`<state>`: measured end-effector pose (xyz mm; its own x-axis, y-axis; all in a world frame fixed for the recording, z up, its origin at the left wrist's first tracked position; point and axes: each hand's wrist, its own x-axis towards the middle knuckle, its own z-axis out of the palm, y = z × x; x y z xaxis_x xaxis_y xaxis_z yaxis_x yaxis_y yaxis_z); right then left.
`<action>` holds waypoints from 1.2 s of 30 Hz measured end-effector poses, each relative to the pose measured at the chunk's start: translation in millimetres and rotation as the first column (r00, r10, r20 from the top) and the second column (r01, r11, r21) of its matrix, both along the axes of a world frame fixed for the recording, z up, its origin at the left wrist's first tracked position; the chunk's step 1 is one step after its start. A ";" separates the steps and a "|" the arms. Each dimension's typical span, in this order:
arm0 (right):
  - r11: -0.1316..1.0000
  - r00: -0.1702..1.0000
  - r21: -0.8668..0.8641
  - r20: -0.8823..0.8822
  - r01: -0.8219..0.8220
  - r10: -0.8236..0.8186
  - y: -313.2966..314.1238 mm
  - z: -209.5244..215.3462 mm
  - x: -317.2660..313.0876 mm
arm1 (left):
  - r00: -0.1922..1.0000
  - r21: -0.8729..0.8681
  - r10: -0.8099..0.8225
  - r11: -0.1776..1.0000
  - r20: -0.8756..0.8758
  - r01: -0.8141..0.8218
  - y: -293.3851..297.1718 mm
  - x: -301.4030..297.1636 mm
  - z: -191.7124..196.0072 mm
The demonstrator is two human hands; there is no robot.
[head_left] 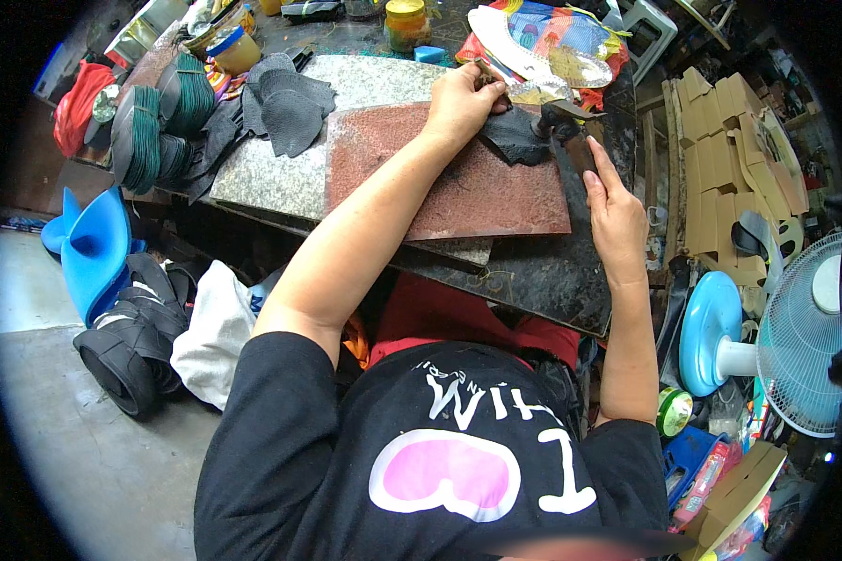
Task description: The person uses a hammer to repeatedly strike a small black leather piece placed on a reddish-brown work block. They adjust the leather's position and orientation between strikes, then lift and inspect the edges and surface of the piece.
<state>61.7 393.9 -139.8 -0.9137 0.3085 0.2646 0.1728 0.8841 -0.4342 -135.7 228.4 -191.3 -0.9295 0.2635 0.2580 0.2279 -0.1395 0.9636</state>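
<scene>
In my right hand (616,215) is a hammer (578,157), gripped by its brown handle. Its dark head is over the right end of a black leather-like piece (516,140). That piece lies on a worn reddish-brown board (496,206) on the workbench. My left hand (460,105) is closed at the piece's far left edge, its fingers bent round something small and brownish that I cannot make out. Just beyond the hammer head is a shiny, crinkled silvery thing (538,91).
Left of the board, grey textured cut pieces (290,107) lie on a speckled slab (374,79). Dark green coiled bundles (136,140) stand farther left. A yellow-lidded jar (405,23) is at the back. Cardboard boxes (720,201) and a fan (800,327) flank the right.
</scene>
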 end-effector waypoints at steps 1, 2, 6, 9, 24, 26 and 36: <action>1.000 0.999 0.013 -0.039 -0.027 0.027 3.1 -3.7 -0.2 | 1.000 0.001 -0.008 1.000 -0.001 0.008 0.2 -0.1 -0.8; 1.000 1.000 -0.017 0.018 0.012 -0.011 5.3 -7.1 -0.4 | 1.000 -0.020 -0.007 1.000 -0.011 0.007 0.1 0.1 -0.8; 0.985 0.999 -0.171 -0.035 0.008 -0.014 3.7 4.4 -1.5 | 0.984 -0.209 0.002 0.977 -0.176 -0.039 -3.3 2.5 5.5; 0.904 0.954 -0.398 -0.298 -0.159 0.036 -9.8 45.7 1.7 | 0.914 -0.381 0.012 0.907 -0.406 -0.181 -4.9 7.9 12.9; 0.986 0.998 -0.169 -0.070 -0.007 -0.005 10.0 15.3 -11.5 | 0.770 -0.359 0.018 0.877 -0.638 -0.318 8.1 12.4 12.2; 0.998 0.998 0.003 0.029 -0.055 0.055 3.8 14.7 -9.9 | 0.940 -0.241 0.068 0.958 -0.334 -0.155 7.2 5.4 7.0; 0.991 1.000 -0.131 0.006 0.013 -0.012 5.3 0.7 -12.0 | 0.992 -0.286 -0.015 0.958 -0.122 -0.020 2.1 4.1 7.6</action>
<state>49.6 399.3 -139.1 -0.9109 0.3516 0.2161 0.1861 0.8172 -0.5454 -131.5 230.5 -183.7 -0.8965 0.3407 0.2833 0.3461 0.1391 0.9278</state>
